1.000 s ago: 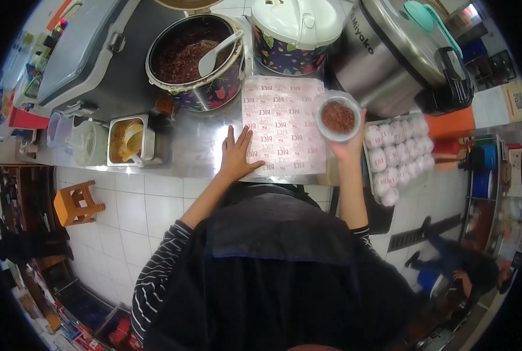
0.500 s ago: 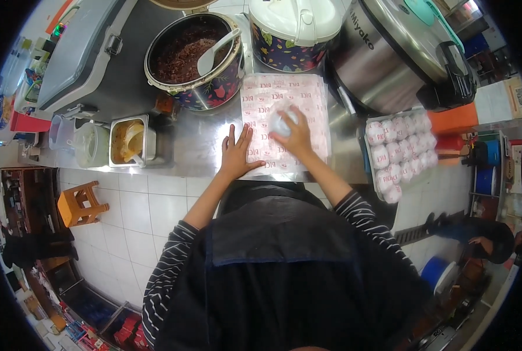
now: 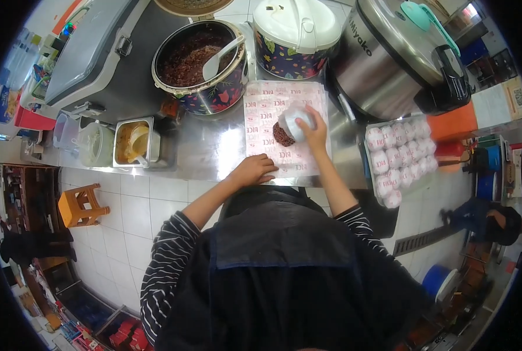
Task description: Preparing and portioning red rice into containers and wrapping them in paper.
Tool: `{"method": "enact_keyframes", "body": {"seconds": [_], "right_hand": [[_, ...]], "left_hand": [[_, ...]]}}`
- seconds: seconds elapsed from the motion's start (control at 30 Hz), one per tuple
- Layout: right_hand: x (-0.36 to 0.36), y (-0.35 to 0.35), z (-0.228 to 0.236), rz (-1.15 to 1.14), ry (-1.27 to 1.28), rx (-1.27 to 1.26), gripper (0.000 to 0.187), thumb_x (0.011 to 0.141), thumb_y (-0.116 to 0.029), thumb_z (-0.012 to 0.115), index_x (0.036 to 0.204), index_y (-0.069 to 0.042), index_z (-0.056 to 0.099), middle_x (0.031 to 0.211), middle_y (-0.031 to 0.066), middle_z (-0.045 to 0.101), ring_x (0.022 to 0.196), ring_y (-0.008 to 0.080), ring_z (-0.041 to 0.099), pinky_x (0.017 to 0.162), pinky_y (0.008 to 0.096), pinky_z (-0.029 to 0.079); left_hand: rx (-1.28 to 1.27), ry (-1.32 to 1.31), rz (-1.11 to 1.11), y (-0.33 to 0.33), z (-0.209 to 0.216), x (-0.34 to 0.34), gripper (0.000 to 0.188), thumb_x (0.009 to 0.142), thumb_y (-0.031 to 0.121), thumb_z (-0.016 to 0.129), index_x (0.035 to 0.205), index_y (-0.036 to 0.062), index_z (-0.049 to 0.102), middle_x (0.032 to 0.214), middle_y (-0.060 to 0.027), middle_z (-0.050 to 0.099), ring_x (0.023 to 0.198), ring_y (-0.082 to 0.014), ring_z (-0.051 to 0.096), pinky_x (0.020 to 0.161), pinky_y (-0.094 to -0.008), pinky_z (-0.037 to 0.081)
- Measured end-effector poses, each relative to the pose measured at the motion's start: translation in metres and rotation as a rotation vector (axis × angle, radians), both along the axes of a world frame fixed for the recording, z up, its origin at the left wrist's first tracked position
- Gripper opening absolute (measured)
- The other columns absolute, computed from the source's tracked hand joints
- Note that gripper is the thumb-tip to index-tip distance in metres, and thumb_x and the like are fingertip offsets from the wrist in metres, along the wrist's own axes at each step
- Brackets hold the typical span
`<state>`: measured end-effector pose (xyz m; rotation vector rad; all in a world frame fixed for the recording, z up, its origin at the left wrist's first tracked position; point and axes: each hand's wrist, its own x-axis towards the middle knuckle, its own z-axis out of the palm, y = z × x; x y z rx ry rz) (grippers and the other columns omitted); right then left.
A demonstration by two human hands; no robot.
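Observation:
A stack of white wrapping paper (image 3: 259, 120) with red print lies on the steel counter before me. On it sits a mound of dark reddish-brown rice (image 3: 282, 136). My right hand (image 3: 314, 133) grips a small pale bowl (image 3: 296, 119), tilted beside and partly over the mound. At the paper's near left edge, my left hand (image 3: 252, 170) has its fingers bent together on the sheet. Beyond, to the left, an open patterned rice cooker (image 3: 214, 102) holds more dark rice, with a white rice paddle (image 3: 219, 61) resting in it.
A tray of white wrapped bundles (image 3: 398, 155) stands at the right. Behind are a lidded patterned cooker (image 3: 293, 29) and a large steel rice cooker (image 3: 378, 58). A metal pan (image 3: 151, 140) with yellowish food and a ladle sits left. A person (image 3: 489, 221) is far right.
The bowl has come off the paper and tipped rightward, exposing the rice mound. My left hand has shifted down and right, its spread fingers now drawn together at the paper's edge.

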<state>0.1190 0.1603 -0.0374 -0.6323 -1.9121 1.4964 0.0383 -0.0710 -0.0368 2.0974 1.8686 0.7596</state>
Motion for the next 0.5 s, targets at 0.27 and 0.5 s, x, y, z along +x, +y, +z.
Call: {"method": "enact_keyframes", "body": {"seconds": [0.27, 0.5], "right_hand": [[0.015, 0.031, -0.023, -0.227, 0.262, -0.685, 0.037, 0.090, -0.013, 0.057, 0.124, 0.000, 0.054, 0.119, 0.0107, 0.058, 0.106, 0.0169, 0.055, 0.093, 0.0281, 0.042], [0.051, 0.066, -0.049, -0.240, 0.230, -0.564, 0.035, 0.088, -0.009, 0.057, 0.122, 0.000, 0.055, 0.118, 0.0103, 0.060, 0.108, 0.0181, 0.055, 0.094, 0.0285, 0.043]], "left_hand": [[-0.055, 0.091, -0.027, 0.014, 0.009, 0.009, 0.028, 0.073, 0.028, 0.069, 0.090, 0.0066, 0.062, 0.085, -0.0074, 0.058, 0.085, -0.0254, 0.058, 0.070, -0.0372, 0.051], [-0.146, 0.101, 0.022, 0.026, 0.004, 0.015, 0.020, 0.073, 0.021, 0.066, 0.086, 0.0067, 0.061, 0.081, -0.0081, 0.059, 0.081, -0.0277, 0.060, 0.068, -0.0396, 0.051]]}}
